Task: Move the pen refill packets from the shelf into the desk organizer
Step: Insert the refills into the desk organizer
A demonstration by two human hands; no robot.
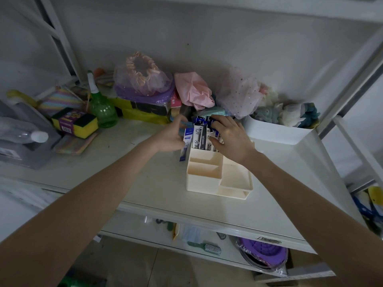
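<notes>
Both hands meet over the far end of a cream plastic organizer (217, 175), a boxy tray with straight thin walls and square compartments that stands on the smooth white shelf (145, 172). The left hand (170, 136) curls its fingers round a flat glossy packet (186, 145), white above and blue below, which hangs tilted just outside the organizer's left wall. The right hand (230, 137) lies knuckles up over a bunch of packets (202, 137), black, white and blue, that stand upright in the organizer's far compartment; its fingers bend over their tops, though whether they pinch them or only rest there cannot be told. The compartments nearer the wrists show bare cream floors.

Beyond the fingertips soft things crowd against the wall: a crumpled pink cloth (194, 90), a clear bag with a satin ruffle (143, 77) and sparkly tulle (238, 92). Right of the right hand stands a white bin (275, 131) of plush toys, its wall close to the knuckles. Left of the left hand are a green translucent bottle (102, 108) and a yellow sponge pack (74, 123), well apart from the hand.

The shelf's front edge runs under both forearms. Open surface lies left of the organizer and between it and that edge; a slanted white post (352, 83) closes the right side.
</notes>
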